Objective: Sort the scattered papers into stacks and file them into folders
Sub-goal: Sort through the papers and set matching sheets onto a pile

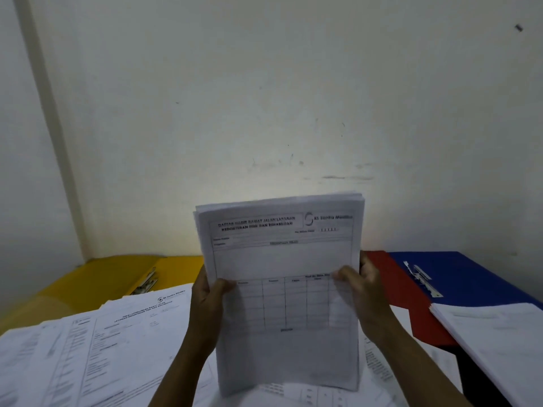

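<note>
A thick stack of printed forms (282, 259) stands upright in front of me, its lower edge down on the papers covering the table. My left hand (207, 301) grips the stack's left edge, thumb on the front sheet. My right hand (364, 292) grips the right edge the same way. Loose printed sheets (97, 348) lie spread over the left of the table. An open yellow folder (111, 277) lies at the back left, a red folder (411, 304) and an open blue folder (470, 277) at the back right.
A second pile of papers (493, 342) lies on the blue folder at the right. Metal fastener clips show in the yellow folder (145, 282) and the blue folder (423, 279). A white wall (264, 98) rises directly behind the table.
</note>
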